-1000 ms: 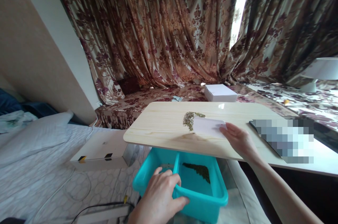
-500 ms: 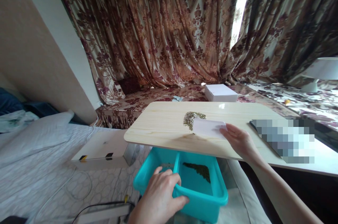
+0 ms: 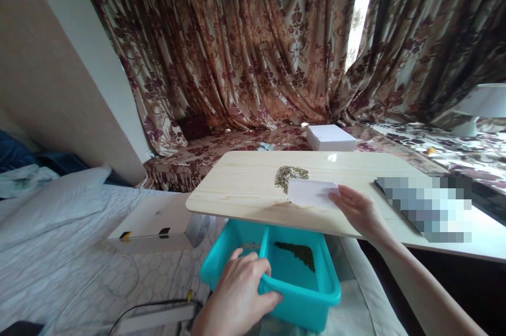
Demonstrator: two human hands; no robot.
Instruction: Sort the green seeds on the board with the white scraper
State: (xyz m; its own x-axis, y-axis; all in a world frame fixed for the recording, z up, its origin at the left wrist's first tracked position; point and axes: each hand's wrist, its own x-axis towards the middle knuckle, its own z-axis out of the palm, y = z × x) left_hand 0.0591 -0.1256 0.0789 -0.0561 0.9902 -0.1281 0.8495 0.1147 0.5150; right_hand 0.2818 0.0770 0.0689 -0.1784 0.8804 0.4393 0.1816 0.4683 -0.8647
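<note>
My right hand (image 3: 358, 209) pinches the right end of a thin white flat plastic piece (image 3: 310, 193), tilted over the pale wooden tabletop (image 3: 233, 183). Just beyond the piece's left end lies a loose patch of small green grains (image 3: 290, 173), partly hidden by it. Below the table edge, my left hand (image 3: 245, 288) grips the near rim of a teal two-compartment bin (image 3: 296, 299), at the divider, with fingers inside and thumb outside. More green grains (image 3: 298, 256) lie in the bin's right compartment. The left compartment is partly covered by my hand; a few specks show there.
A blurred-out flat device (image 3: 422, 209) rests on the table's right side. Behind the table stands a white box (image 3: 331, 138) on a patterned ledge. To the left, a larger white box (image 3: 158, 220) sits on the bed, with cables (image 3: 154, 305) nearer me.
</note>
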